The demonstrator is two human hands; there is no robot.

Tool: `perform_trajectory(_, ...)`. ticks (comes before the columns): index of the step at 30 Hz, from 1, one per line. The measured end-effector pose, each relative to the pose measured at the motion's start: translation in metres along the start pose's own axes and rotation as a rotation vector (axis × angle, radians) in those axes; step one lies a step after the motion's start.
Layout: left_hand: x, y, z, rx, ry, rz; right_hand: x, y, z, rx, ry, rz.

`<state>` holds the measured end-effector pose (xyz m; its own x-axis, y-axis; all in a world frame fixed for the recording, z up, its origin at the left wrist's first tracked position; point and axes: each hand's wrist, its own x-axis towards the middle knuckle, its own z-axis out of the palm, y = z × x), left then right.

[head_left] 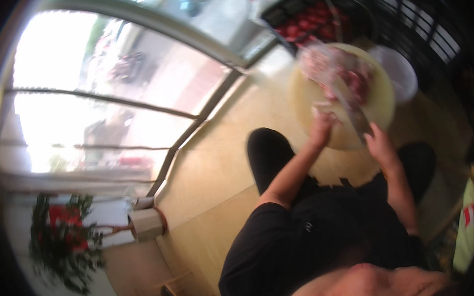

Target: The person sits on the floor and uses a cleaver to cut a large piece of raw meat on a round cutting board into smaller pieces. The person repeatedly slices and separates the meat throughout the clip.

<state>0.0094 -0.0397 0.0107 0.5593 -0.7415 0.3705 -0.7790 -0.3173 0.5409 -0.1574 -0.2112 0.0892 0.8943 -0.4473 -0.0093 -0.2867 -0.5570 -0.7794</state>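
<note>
A round, pale yellow cutting board (380, 114) lies on the floor between my knees. Raw red meat (354, 79) is heaped on its far half. Beside the heap, a clear plastic bag (316, 61) with pinkish contents lies at the board's far left. My right hand (378, 140) grips the handle of a large kitchen knife (353, 109), its broad blade slanting away toward the meat and bag. My left hand (324, 123) is over the near left of the board, fingers toward the meat. Blur hides whether something pale at its fingertips is held.
A white plastic bowl (398, 73) stands against the board's right side. Beyond it is a black plastic crate (274, 19) of red produce (307, 23). Another black slatted crate (419, 22) rises at the upper right. Glazed panels (109, 94) and a potted plant (148, 224) are at left.
</note>
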Motion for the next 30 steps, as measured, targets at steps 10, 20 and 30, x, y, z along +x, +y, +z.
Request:
perform_trajectory(10, -0.004, 0.021, 0.018, 0.053, 0.047, 0.035, -0.022, -0.022, -0.016, -0.295, -0.156, -0.006)
perform_trajectory(20, 0.006, 0.017, 0.005, 0.02, 0.07, 0.091, -0.017, -0.046, -0.015, -0.413, -0.252, -0.104)
perform_trajectory(30, 0.005, 0.013, 0.016, -0.067, 0.053, 0.08, 0.002, -0.032, -0.007, -0.545, -0.39, -0.034)
